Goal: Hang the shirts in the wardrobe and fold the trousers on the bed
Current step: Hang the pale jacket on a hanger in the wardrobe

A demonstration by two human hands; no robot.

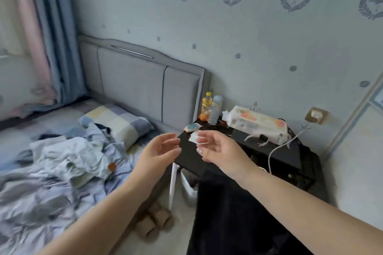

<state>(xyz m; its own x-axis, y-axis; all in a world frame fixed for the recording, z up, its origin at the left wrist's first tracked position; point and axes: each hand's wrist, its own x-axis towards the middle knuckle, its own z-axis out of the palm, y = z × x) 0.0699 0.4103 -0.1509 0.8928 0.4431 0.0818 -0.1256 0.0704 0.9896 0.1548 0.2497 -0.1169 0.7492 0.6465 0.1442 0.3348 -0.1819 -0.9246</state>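
Risk: both hands hover at mid-frame over the black surface (244,151), away from the clothes; a careless sweep could knock the bottles (210,109) or snag the white cable (284,147).
Left hand (159,149): fingers (172,138) loosely apart, palm turned inward, holding nothing.
Right hand (217,149): fingers (205,136) apart and curled, empty; whether they touch the small packet (193,137) behind them, I cannot tell.
Clothes (72,157): a crumpled pale heap on the bed (31,213), left of centre, unfolded.
Dark garment (234,213): hangs at lower centre, below the right forearm.
Wardrobe: not in view.

I can read no words or numbers here; the print on the tissue pack (258,123) is too blurred.
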